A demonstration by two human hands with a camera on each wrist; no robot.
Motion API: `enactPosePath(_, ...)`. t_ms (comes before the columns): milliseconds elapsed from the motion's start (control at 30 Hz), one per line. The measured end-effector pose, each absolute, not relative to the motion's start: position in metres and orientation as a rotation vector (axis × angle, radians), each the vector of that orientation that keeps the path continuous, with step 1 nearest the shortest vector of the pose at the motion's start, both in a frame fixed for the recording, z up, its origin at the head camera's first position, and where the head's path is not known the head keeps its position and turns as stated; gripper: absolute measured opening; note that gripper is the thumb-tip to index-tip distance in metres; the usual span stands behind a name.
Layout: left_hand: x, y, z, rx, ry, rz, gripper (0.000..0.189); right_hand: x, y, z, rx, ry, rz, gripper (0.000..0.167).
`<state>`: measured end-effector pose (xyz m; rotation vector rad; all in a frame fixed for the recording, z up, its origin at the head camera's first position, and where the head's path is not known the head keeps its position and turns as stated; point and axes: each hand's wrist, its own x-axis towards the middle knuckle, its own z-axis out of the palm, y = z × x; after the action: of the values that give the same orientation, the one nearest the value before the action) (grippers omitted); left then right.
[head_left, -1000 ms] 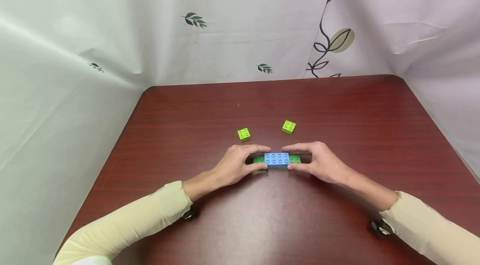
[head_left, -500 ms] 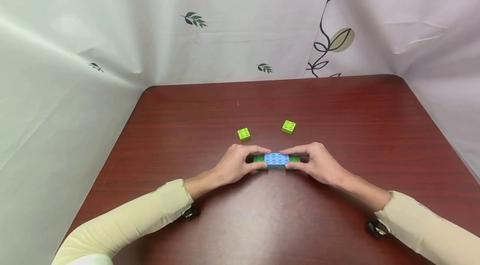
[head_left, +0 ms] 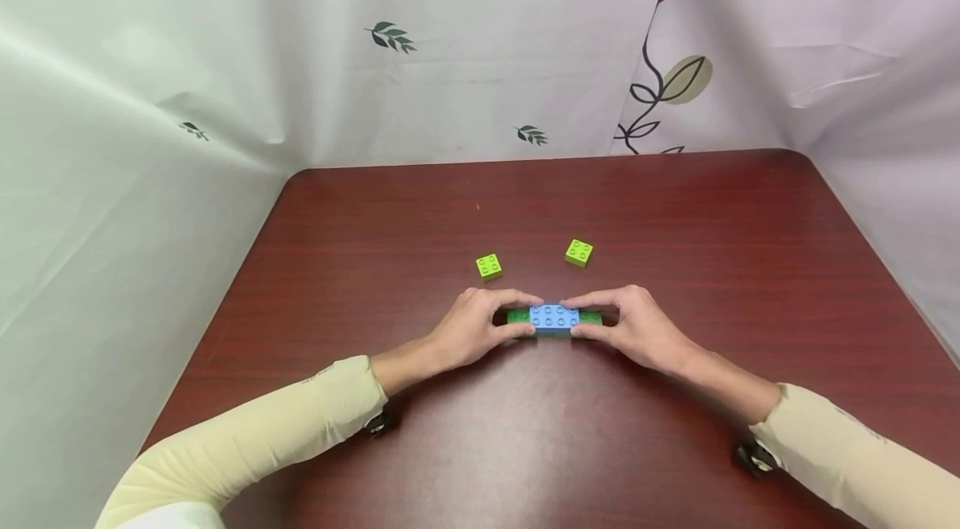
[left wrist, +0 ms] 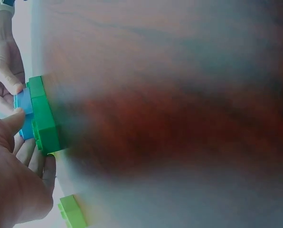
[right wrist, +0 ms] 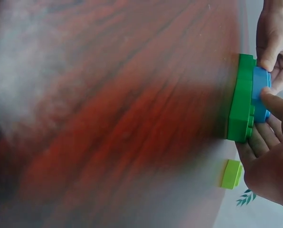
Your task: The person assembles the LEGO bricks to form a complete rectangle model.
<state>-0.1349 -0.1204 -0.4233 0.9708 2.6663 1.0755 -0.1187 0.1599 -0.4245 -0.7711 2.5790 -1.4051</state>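
A blue toy building brick point(head_left: 554, 316) with two rows of studs sits on top of a row of green bricks point(head_left: 591, 318), which shows at both of its ends. My left hand point(head_left: 474, 327) pinches the blue brick near its left end, thumb on the near side and fingers on the far side. From the other side my right hand point(head_left: 640, 324) pinches its right end the same way. In the left wrist view, the green bricks point(left wrist: 45, 121) lie under the blue one, two end to end. The right wrist view shows the thumb against the blue brick point(right wrist: 260, 92).
Two lime-green square bricks lie beyond the hands: the left one point(head_left: 489, 266) behind my left hand, the right one point(head_left: 579, 252) a bit farther back. The dark red wooden table point(head_left: 480, 446) is bordered by hanging white sheets point(head_left: 480, 79) at the back and sides.
My right hand has moved slightly left, its thumb and fingers coming farther onto the blue brick. The left hand and the bricks have stayed nearly still.
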Motion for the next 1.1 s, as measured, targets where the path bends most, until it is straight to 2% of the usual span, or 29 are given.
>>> enactPosePath(767,-0.139,-0.123,-0.412,1.005,2.617,1.093,0.045,-0.119,0.16,-0.423,-0.798,2.644,-1.325,0.036)
enactPosePath(1100,-0.144,-0.141,-0.399,0.983,2.764,1.189,0.044,-0.117,0.162,-0.424,-0.801,2.627,-1.299,0.049)
